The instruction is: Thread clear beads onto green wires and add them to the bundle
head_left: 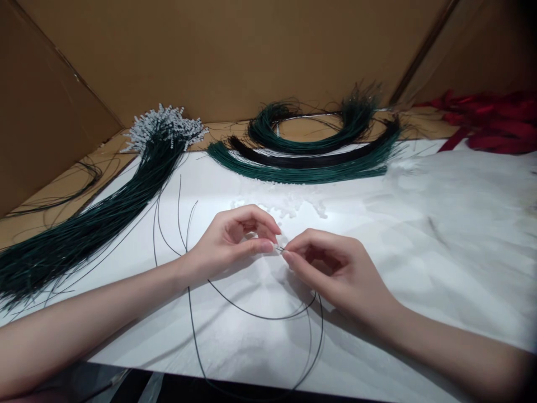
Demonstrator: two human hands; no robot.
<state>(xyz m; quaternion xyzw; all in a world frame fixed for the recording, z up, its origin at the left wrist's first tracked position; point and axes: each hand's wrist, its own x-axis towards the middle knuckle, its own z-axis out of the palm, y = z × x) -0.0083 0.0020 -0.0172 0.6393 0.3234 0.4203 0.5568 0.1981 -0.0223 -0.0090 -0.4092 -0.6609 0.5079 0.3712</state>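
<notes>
White sheet [243,347] laid over brown cardboard base [293,130]; brightest around its middle, duller and shadowed towards its right. Behind the sheet, brown cardboard wall [235,56] straight across; to either side of the sheet, angled cardboard panels [42,106], box-like, with dark seams at the corners. Over the sheet's middle, right hand [339,268] with thumb and forefinger pinching the end of a thin dark wire [268,318]. Also over the middle, left hand [232,240], thumb and forefinger curled almost together by a tiny white bit [276,247] at the wire's tip; impossible to tell whether gripping it or only near. Long loops of wire low over the sheet, one sagging past its near edge. On the sheet's far half, scatter of small white beads [289,208], white on white, outlines blurred. Along the sheet's far edge, three bowed bundles: green wire bundle [310,176] nearest, black wire bundle [310,162] next, arched dark green bundle [310,147] farthest. Across the sheet's left side, thick sheaf of dark green wires [96,224], white beaded tips [165,131] at its far-left corner. On cardboard left of the sheet, loose dark wires [90,182]. At the sheet's far-right corner, heaped red ribbon [499,123]. Over its right side, whitish filmy layer [470,207], material unclear.
</notes>
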